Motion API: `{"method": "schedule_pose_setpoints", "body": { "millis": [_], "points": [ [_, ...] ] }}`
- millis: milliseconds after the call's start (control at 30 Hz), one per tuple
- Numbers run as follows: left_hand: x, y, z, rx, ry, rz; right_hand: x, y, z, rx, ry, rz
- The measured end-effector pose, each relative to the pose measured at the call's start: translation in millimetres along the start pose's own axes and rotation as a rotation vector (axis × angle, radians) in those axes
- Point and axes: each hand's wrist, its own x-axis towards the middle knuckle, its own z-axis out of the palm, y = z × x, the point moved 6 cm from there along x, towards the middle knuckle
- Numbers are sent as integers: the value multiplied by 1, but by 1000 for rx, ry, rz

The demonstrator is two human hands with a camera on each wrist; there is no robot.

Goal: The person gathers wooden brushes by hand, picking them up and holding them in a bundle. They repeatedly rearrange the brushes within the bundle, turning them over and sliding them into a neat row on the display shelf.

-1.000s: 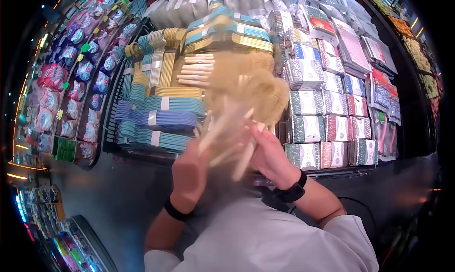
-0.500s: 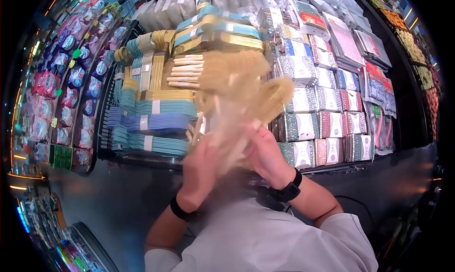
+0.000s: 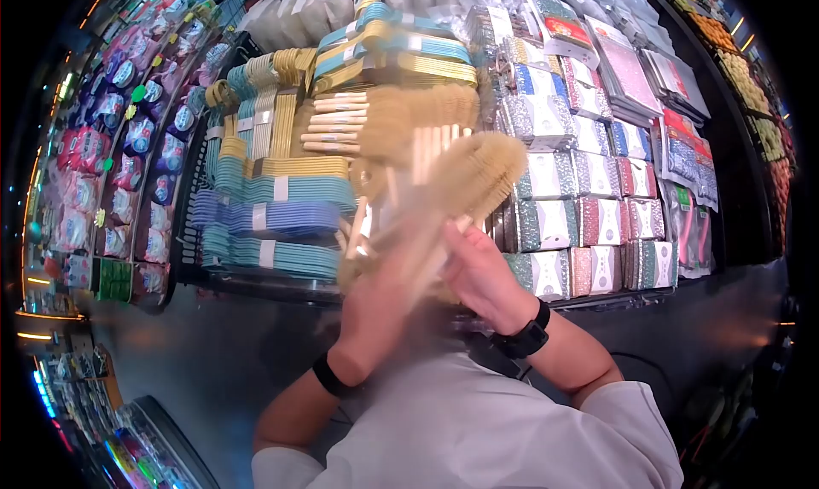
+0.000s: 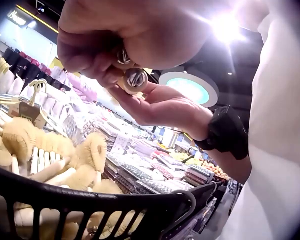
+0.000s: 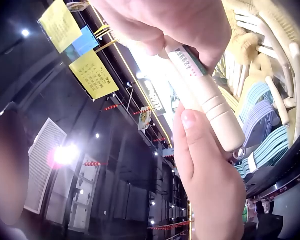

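Note:
Two pale wooden brush handles end in metal rings in the left wrist view, with the left hand (image 4: pixel 130 35) curled round them. Bushy tan bristles (image 3: pixel 478 169) of the held brushes point up and to the right in the head view. Fingers of the right hand (image 3: pixel 482 271) grip the same brushes a little higher, thumb along them. A labelled handle (image 5: pixel 212 102) runs between the right hand above and the left hand (image 5: pixel 210 175) below in the right wrist view. In the head view the left hand (image 3: pixel 375 310) is blurred and close to the right one.
More brushes (image 3: pixel 337 122) lie in the black crate ahead, beside banded bundles of blue and yellow hangers (image 3: pixel 277 220). Packs of patterned cloths (image 3: pixel 546 225) are stacked on the right. A rack of colourful packets (image 3: pixel 128 156) stands on the left. The crate's black rim (image 4: pixel 90 192) runs below the hands.
The left hand has moved right, closer to the right hand, with the brush handles. The handles, splayed before, now lie closer together. The right hand keeps its grip.

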Motion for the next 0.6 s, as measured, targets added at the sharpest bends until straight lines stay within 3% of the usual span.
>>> {"method": "schedule_pose_setpoints", "body": {
  "millis": [33, 133, 200, 267, 433, 467, 567, 600],
  "points": [
    [0, 2, 0, -3, 26, 16, -2, -1, 6, 134, -14, 28],
    [-1, -1, 1, 22, -52, -94, -6, -1, 6, 114, -45, 30],
    [2, -5, -1, -9, 116, -9, -7, -1, 0, 162, 2, 12],
    [4, -6, -1, -14, 138, -5, -8, 0, -4, 190, 27, -3],
    [3, 4, 16, -58, -138, -88, -6, 1, -4, 39, -53, 36],
    [2, 1, 19, -79, -216, -176, -7, 1, -5, 65, -32, 42],
    [1, 0, 19, -128, -52, -39, -7, -3, -4, 114, -10, 33],
    [-1, -4, 22, -102, -50, -77, -8, -4, -2, 118, -29, 17]
  ]
}}
